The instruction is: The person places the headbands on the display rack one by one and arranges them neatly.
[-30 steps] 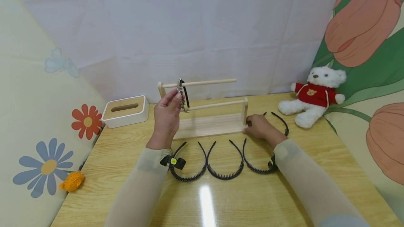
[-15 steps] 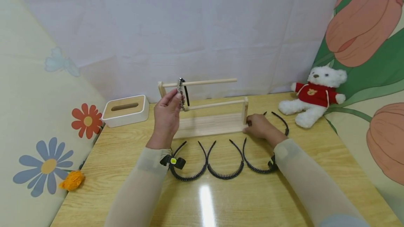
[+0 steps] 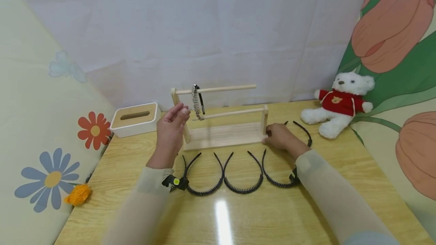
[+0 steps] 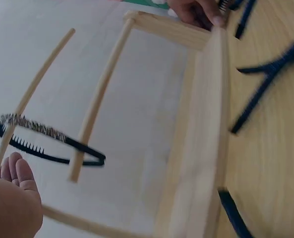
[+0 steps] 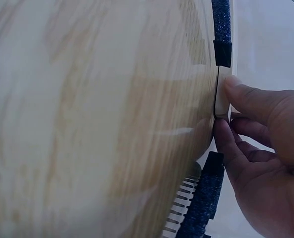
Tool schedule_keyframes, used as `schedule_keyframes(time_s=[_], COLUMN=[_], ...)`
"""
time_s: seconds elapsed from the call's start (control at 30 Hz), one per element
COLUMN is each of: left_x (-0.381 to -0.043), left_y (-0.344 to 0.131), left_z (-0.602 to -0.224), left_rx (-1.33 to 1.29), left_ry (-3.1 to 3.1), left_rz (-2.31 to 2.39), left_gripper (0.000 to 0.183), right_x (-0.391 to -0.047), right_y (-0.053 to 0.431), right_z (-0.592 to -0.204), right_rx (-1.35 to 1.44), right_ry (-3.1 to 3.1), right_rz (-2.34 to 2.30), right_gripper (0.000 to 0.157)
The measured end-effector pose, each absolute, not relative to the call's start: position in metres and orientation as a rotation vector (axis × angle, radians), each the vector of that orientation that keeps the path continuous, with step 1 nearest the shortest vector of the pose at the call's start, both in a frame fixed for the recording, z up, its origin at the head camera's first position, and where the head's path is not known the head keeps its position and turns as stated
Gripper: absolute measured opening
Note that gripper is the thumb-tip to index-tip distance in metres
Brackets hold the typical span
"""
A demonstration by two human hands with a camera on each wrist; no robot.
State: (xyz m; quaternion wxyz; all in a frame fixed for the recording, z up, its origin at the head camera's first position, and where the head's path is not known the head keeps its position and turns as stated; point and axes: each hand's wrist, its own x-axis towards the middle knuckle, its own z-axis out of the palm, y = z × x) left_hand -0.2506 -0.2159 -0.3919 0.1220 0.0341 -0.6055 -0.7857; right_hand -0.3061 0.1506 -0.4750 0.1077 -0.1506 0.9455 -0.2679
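A silvery beaded headband (image 3: 196, 101) with comb teeth hangs on the upper rod (image 3: 228, 88) of a wooden rack (image 3: 225, 135). In the left wrist view, the headband's tips (image 4: 98, 159) reach past the lower rod (image 4: 98, 106). My left hand (image 3: 170, 133) is just left of it, apart from it, fingers loosely bent and holding nothing. At the rack's right end my right hand (image 3: 281, 136) grips the base corner; the right wrist view has thumb and fingers on either side of the wood (image 5: 223, 94).
Several dark toothed headbands lie in front of the rack, among them one headband (image 3: 243, 191) near the middle. Another headband (image 3: 308, 136) lies behind the right hand. A tissue box (image 3: 135, 119) stands left, a white teddy bear (image 3: 344, 103) right, and an orange item (image 3: 78, 195) at the left edge.
My left hand has let go of the silvery headband and moved left and slightly down. The headband stays on the rod. My right hand keeps its hold on the rack.
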Motion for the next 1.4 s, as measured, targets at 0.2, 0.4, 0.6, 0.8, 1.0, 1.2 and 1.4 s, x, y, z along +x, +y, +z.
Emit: schedule_keyframes(time_s=[0.2, 0.4, 0.6, 0.8, 1.0, 1.2, 1.4], left_x=[-0.21, -0.165, -0.139, -0.13, -0.133, -0.138, -0.144], left_y=[-0.274, -0.315, -0.337, -0.356, -0.366, -0.371, -0.365], left_z=[-0.415, -0.437, -0.443, -0.452, -0.46, -0.46, -0.458], left_rx=[-0.07, -0.38, -0.466, -0.561, -0.618, -0.541, -0.326], left_ry=[-2.617, -3.036, -3.19, -3.215, -3.141, -3.098, -3.024], left_rz=[-1.723, -0.978, -0.738, -0.603, -0.482, -0.477, -0.665], left_gripper=[0.052, 0.043, 0.048, 0.044, 0.025, 0.017, 0.01], right_x=[-0.306, -0.305, -0.304, -0.303, -0.304, -0.303, -0.304], right_y=[0.15, 0.152, 0.153, 0.152, 0.152, 0.152, 0.153], right_z=[-0.478, -0.476, -0.475, -0.474, -0.475, -0.474, -0.475], right_rx=[-0.459, -0.456, -0.452, -0.466, -0.477, -0.471, -0.47], right_ry=[2.787, 2.787, 2.79, 2.792, 2.81, 2.799, 2.798], right_rz=[-0.774, -0.79, -0.791, -0.779, -0.781, -0.786, -0.785], right_gripper=[0.032, 0.035, 0.034, 0.032, 0.028, 0.026, 0.027])
